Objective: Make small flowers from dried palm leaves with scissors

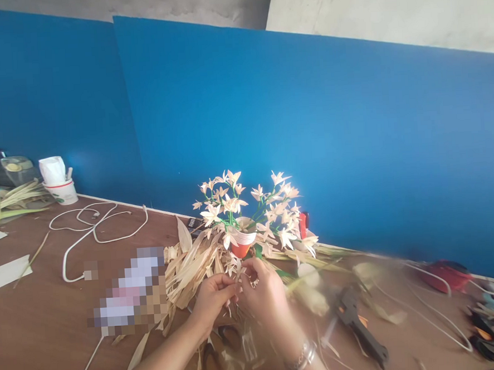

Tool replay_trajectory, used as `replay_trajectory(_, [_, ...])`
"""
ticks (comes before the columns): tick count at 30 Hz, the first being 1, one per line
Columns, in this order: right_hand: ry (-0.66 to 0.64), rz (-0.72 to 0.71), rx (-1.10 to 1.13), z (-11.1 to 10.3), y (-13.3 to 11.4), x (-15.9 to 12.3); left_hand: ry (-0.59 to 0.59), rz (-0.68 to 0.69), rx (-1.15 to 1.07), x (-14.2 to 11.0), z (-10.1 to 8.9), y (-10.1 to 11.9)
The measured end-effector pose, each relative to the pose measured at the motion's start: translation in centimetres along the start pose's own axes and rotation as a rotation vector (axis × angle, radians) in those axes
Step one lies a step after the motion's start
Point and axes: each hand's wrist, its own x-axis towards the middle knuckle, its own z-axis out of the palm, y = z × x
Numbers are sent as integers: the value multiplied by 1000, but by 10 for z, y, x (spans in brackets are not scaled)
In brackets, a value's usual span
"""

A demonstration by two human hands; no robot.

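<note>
My left hand (211,300) and my right hand (264,293) meet over the brown table (38,332), fingers pinched together on a small pale dried-leaf flower (238,268). Just behind them stands a red and white cup (243,243) that holds a bunch of cream handmade flowers (248,204) on green stems. A pile of dried straw-coloured leaves (189,266) lies to the left of the cup. A bracelet sits on my right wrist (300,360).
A black glue gun (358,323) lies to the right with white cords (94,230) trailing over the table. Scissors (215,354) lie under my forearms. A white mug (61,188) stands far left. A red item (445,273) rests by the blue wall panel (311,136).
</note>
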Motion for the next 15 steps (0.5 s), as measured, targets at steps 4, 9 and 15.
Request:
replay_trajectory(4, [3, 21, 31, -1, -3, 0, 9, 6, 21, 1, 0, -1])
replay_trajectory(9, [12, -1, 118, -13, -9, 0, 51, 54, 39, 2, -2, -1])
replay_trajectory(15, [-70, 250, 446, -24, -9, 5, 78, 154, 62, 2, -2, 2])
